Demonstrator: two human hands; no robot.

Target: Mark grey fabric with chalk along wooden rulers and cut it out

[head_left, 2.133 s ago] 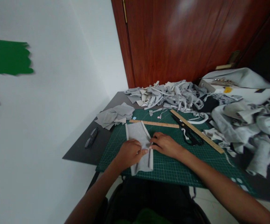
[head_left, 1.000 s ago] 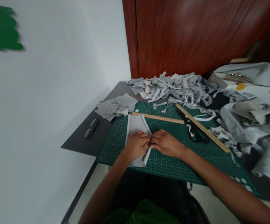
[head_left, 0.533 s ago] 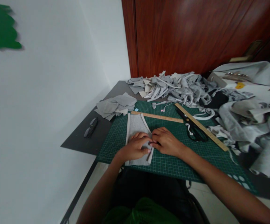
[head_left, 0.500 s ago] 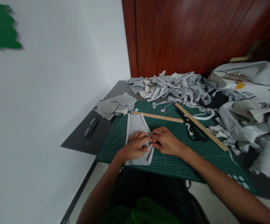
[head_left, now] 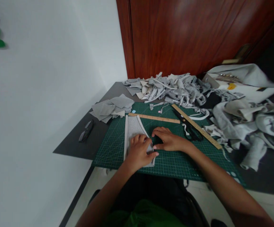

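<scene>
A grey fabric piece [head_left: 134, 126] with pale folded edges lies on the green cutting mat [head_left: 170, 162]. My left hand [head_left: 140, 150] presses down on its lower part, fingers and thumb apart, hiding much of the cloth there. Close to the fabric's right edge is my right hand [head_left: 166, 139], its thumb and forefinger spread with a gap between them. The right thumb tip comes near or touches that edge; which of the two I cannot tell.
Beyond the fabric lies a wooden ruler [head_left: 154, 118]; another ruler [head_left: 195, 126] crosses black scissors [head_left: 190, 131] at the right. Cut grey pieces [head_left: 113, 108], a scrap heap [head_left: 167, 86], rolled cloth [head_left: 236, 119] and glasses [head_left: 86, 130] surround the mat. A white box [head_left: 238, 91] stands back right.
My right fingers have parted from their pinch at the fabric's edge. My left hand has shifted lower over the right edge, its thumb reaching past it. The whole view has turned slightly right.
</scene>
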